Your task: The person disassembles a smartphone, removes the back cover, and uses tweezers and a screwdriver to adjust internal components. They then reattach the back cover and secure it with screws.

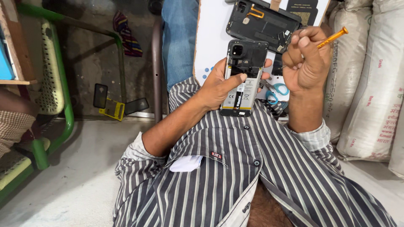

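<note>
Left hand [216, 84] wrapped around opened black smartphone with back cover removed and battery exposed [244, 77], thumb pressed across its middle, above striped-shirted chest. Right hand [306, 59] fisted tight around orange-handled screwdriver [332, 38], just right of phone. Beyond: detached black plastic back cover [261, 20] on white board [212, 38], blue-handled scissors [275, 92].

White board [212, 38]: back cover [261, 21], blue-handled scissors [275, 92] lying on it

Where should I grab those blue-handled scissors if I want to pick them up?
Probably by the blue handle loops of the scissors, coming from the right. The loops lie bare on the white board, while the blades run under the opened phone held in the left hand.
</note>
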The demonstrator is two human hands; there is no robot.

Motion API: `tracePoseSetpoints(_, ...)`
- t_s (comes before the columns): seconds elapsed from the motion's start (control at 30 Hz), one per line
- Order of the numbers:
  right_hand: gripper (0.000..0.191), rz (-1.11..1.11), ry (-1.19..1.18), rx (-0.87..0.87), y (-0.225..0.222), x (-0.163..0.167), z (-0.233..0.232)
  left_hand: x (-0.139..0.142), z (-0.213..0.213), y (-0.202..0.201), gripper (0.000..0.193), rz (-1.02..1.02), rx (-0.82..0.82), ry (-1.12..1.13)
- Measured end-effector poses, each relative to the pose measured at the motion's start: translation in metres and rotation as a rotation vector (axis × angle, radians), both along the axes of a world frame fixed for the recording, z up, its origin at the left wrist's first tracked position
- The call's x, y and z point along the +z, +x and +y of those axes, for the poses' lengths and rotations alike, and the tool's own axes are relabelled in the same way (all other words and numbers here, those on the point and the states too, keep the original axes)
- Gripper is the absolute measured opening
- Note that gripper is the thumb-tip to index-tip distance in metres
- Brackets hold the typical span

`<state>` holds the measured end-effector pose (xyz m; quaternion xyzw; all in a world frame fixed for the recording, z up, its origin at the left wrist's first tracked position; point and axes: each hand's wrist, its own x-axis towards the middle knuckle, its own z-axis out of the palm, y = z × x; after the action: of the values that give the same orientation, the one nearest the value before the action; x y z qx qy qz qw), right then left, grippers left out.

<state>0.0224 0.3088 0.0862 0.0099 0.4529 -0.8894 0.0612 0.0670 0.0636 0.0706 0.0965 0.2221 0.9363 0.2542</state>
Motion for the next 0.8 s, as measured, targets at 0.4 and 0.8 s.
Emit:
tracePoseSetpoints(0.4, 0.010, 0.012, 0.048, -0.018, 0.009, -0.016, 0.009, -0.002, -0.001, 0.002, 0.040, -0.030, 0.042, -0.075)
tracePoseSetpoints(0.8, 0.009, 0.385, 0.577, 0.077, 0.013, 0.025, -0.032, -0.002, 0.002, 0.005, 0.055, 0.010, 0.104, -0.192)
